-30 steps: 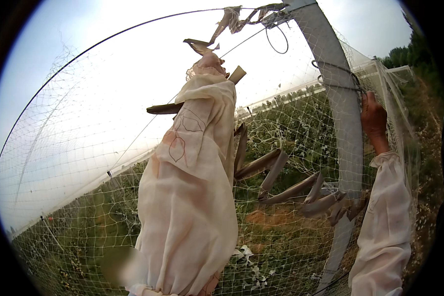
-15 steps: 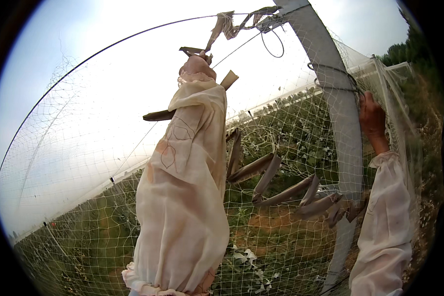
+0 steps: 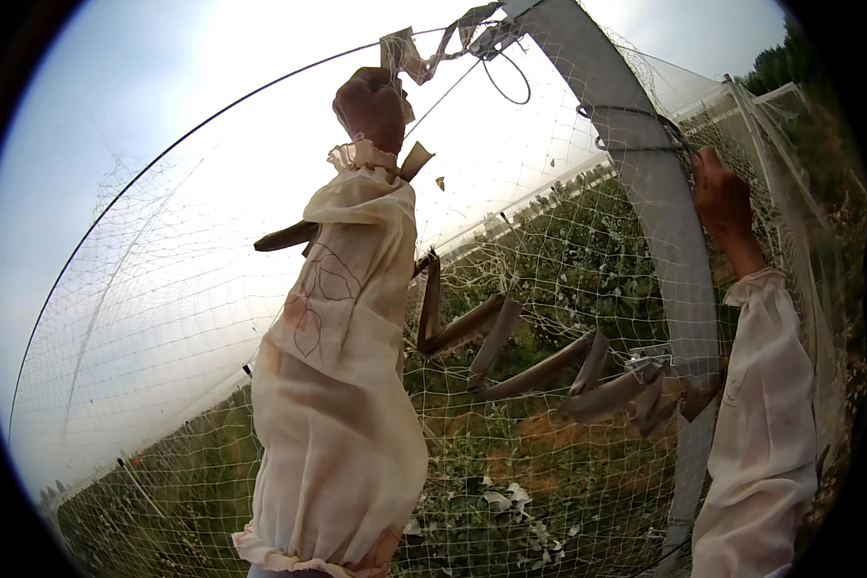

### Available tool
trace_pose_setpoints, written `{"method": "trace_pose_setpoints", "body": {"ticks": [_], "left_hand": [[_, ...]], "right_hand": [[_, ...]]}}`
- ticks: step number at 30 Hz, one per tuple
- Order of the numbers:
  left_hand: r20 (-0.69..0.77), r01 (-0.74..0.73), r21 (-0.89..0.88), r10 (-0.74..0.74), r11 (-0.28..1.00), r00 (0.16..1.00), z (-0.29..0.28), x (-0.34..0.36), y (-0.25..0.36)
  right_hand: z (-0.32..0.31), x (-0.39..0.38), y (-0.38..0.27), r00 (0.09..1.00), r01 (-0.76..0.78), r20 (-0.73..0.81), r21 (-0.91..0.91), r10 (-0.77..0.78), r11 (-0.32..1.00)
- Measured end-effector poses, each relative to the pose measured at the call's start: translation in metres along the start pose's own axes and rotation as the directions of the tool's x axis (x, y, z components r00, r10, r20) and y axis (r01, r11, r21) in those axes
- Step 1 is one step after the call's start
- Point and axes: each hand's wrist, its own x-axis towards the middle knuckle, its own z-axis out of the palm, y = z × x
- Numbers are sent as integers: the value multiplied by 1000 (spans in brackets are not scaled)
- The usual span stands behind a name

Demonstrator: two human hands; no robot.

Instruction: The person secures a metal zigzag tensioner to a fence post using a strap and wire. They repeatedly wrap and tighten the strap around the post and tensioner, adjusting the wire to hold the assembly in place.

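High up in the head view, my left hand [image 3: 371,108] is closed in a fist just beneath a dark cable [image 3: 246,101]. It grips a brown folded strip [image 3: 443,50], which runs along the cable to the top of a grey post [image 3: 650,202]. On the right, my right hand [image 3: 723,200] is closed at the post's edge, its fingers on the dark wire [image 3: 636,146] looped round the post; the exact grip is partly hidden. Pale netting [image 3: 549,289] hangs behind both arms. Loose cream sleeves cover both forearms.
Another length of brown strip [image 3: 535,371] zigzags across the net to the post's lower part. A thin wire loop [image 3: 508,79] dangles near the post top. More white netting [image 3: 775,144] drapes at the right. Leafy plants [image 3: 588,255] grow beyond the net.
My left fist has risen slightly along the strip, closer to the cable, and turned. My right hand stays at the wire on the post. The whole view has shifted a little.
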Motion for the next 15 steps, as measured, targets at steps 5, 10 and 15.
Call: {"method": "trace_pose_setpoints", "body": {"ticks": [5,10,15], "left_hand": [[305,-156,164,101,974,947,-12,19,-2],[440,-316,201,203,927,875,-50,20,12],[444,-447,379,265,810,856,-67,24,22]], "right_hand": [[10,-2,2,999,14,-48,5,-13,1000],[8,-1,5,999,6,-46,-4,-6,1000],[7,1,0,999,-31,-27,16,31,999]]}}
